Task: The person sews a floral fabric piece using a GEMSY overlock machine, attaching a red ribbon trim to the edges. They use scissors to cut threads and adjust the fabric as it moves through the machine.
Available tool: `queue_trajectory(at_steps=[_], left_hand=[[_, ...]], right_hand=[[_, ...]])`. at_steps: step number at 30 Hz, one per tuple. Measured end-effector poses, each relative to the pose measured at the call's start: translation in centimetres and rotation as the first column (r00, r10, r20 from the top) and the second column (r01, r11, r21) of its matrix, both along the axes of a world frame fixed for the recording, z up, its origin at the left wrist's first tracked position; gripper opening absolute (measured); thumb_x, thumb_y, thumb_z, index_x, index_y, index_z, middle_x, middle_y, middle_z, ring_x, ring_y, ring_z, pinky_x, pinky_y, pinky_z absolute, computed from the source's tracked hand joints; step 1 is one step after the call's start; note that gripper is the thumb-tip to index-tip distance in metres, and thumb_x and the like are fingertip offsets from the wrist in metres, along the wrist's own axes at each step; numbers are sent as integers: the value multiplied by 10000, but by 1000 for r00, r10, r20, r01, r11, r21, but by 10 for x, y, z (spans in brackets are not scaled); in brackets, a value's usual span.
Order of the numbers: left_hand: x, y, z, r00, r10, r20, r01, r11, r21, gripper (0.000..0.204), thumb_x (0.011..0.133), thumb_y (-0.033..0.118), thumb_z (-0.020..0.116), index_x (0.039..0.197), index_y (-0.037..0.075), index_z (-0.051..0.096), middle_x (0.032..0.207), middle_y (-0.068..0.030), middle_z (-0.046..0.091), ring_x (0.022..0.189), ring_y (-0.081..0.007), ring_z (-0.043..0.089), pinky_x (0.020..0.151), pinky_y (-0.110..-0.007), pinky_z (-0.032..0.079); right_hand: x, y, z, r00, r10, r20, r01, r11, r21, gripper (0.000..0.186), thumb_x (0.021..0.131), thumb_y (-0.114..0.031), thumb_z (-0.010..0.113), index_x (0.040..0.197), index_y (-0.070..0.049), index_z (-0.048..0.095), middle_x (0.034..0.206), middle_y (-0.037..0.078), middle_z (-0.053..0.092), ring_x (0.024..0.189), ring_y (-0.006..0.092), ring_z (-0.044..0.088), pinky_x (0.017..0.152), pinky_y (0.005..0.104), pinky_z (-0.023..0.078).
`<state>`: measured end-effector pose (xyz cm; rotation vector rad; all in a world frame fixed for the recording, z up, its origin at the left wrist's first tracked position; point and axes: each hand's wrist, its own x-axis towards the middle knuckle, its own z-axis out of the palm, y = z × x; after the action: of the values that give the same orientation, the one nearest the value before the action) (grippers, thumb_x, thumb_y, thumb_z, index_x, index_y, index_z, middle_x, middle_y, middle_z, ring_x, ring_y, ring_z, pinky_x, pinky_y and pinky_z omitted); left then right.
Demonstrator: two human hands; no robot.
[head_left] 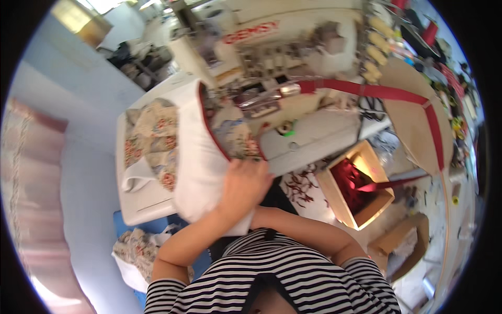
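White fabric with a floral side (193, 141) drapes off the sewing machine's bed toward my lap, its curved edge bound in dark red tape. My left hand (247, 180) is closed on the bound edge, close to the front of the machine bed. Below it, against my body, is my right hand (260, 215); the fabric and my left hand hide most of it, and its fingers do not show. A dark red binding tape (376, 91) runs from the right into a metal folder (266, 97) by the needle area of the sewing machine (298, 31).
A wooden box (334, 191) of dark red tape stands at the right, with red scraps (300, 188) beside it. More floral fabric (151, 136) lies on the white table (141, 206), and another piece (138, 251) below. An open cardboard box (422, 230) sits at lower right.
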<state>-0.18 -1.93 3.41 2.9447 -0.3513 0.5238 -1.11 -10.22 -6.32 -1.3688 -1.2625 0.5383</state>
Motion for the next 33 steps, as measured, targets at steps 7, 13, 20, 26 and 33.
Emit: queue_trajectory(at_steps=[7, 13, 20, 26, 33], left_hand=[[-16, 13, -39, 970, 241, 21, -231, 951, -204, 258, 743, 134, 677, 948, 64, 537, 797, -86, 619, 695, -269, 572, 675, -367, 426], [-15, -3, -36, 926, 359, 115, -272, 847, -457, 282, 745, 98, 690, 996, 67, 565, 811, -77, 632, 658, -256, 553, 670, -342, 433], [-14, 4, -35, 881, 369, 294, -194, 851, -488, 220, 740, 61, 689, 949, 92, 626, 751, -60, 625, 608, -227, 534, 602, -315, 417], [-10, 7, -31, 887, 299, 353, -132, 895, -426, 215, 713, 22, 691, 909, 86, 631, 693, -27, 544, 626, -201, 508, 625, -300, 370], [-8, 5, -34, 890, 279, 361, -116, 903, -413, 216, 705, 17, 696, 900, 83, 630, 670, -18, 495, 642, -192, 484, 663, -299, 351]], right_hand=[[86, -142, 40, 524, -852, -2, 800, 493, -344, 190, 853, -217, 573, 861, -33, 619, 695, 80, 627, 610, 173, 603, 589, 321, 477], [240, -258, 1, -172, -682, 711, 971, 2, 237, 314, 799, -158, 613, 1079, -24, 565, 1029, 201, 600, 904, 391, 581, 761, 426, 472], [322, -281, -10, 214, -414, 885, 977, 110, -185, 459, 815, -443, 572, 945, -6, 626, 899, 232, 624, 870, 384, 596, 768, 454, 450], [209, -311, -27, 115, -917, 383, 948, -15, -319, 490, 831, -417, 546, 924, 62, 597, 710, 140, 608, 717, 262, 603, 648, 390, 431], [19, -186, -7, 679, -691, 249, 659, 424, -621, 348, 766, -104, 600, 1099, -94, 500, 887, 129, 631, 761, 310, 622, 675, 366, 488]])
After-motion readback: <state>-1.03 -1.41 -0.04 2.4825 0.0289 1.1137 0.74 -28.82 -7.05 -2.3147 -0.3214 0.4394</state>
